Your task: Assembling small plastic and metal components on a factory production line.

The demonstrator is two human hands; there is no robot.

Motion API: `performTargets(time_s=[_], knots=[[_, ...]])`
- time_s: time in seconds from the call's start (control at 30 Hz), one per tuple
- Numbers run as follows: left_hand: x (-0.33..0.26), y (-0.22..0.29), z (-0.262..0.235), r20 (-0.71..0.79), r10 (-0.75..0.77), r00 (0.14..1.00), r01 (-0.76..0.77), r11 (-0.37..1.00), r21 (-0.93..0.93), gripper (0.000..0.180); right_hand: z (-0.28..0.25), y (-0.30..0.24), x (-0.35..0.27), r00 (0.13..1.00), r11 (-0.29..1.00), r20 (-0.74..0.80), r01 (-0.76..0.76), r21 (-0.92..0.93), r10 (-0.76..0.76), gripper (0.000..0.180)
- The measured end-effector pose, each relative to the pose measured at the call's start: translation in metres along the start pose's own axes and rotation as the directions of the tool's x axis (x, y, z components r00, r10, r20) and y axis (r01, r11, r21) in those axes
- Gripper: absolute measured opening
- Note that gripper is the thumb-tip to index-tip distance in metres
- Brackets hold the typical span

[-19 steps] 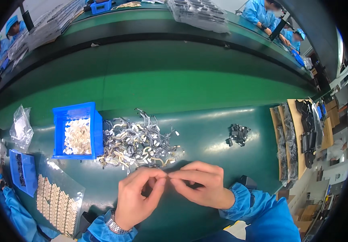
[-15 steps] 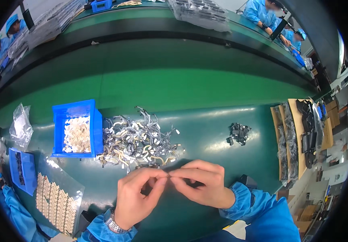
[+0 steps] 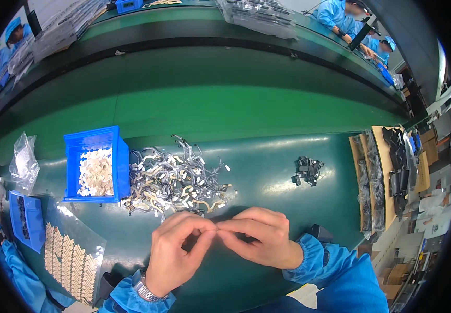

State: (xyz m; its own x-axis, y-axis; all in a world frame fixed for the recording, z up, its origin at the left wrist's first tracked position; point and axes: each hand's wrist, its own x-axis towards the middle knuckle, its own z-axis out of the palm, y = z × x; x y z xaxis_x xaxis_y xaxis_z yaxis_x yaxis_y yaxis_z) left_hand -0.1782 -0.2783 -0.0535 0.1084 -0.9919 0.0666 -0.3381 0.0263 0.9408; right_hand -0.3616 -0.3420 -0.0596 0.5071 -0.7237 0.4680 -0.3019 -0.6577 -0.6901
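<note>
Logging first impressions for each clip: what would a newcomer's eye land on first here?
Probably the left hand and right hand, fingertips pinched together low in the middle over the green table; whatever is between them is too small to tell. Just beyond them lies a tangled pile of small metal parts, with a bright blue bin of pale pieces at its left.

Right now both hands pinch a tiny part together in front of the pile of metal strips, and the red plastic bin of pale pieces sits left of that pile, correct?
Not quite: the head view shows the plastic bin is blue, not red. The rest holds.
</note>
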Motion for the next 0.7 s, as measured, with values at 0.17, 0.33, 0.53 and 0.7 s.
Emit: performTargets(time_s=[0.17,0.33,0.53,0.7], knots=[[0.0016,0.0006,-0.0021,0.048,0.022,0.999,-0.023,1.0,0.01,0.006,0.0011,0.0012,-0.0021,1.0,1.0,-0.007,0.002,-0.016,-0.002,0.019],[0.0023,-0.0009,-0.0019,0.048,0.023,0.999,-0.024,0.999,0.021,0.006,0.001,0.0022,-0.0013,1.0,1.0,-0.01,0.017,0.0,-0.017,0.02],[0.0019,0.0001,-0.0009,0.028,-0.007,1.0,0.006,0.999,0.04,0.01,-0.0002,0.0007,-0.0017,0.999,1.0,0.036,-0.024,0.017,0.023,0.022],[0.0013,0.0005,-0.0026,0.028,-0.026,0.999,0.025,0.999,0.027,0.01,-0.0001,-0.0027,0.0001,0.998,0.997,0.043,-0.053,0.05,0.051,0.02]])
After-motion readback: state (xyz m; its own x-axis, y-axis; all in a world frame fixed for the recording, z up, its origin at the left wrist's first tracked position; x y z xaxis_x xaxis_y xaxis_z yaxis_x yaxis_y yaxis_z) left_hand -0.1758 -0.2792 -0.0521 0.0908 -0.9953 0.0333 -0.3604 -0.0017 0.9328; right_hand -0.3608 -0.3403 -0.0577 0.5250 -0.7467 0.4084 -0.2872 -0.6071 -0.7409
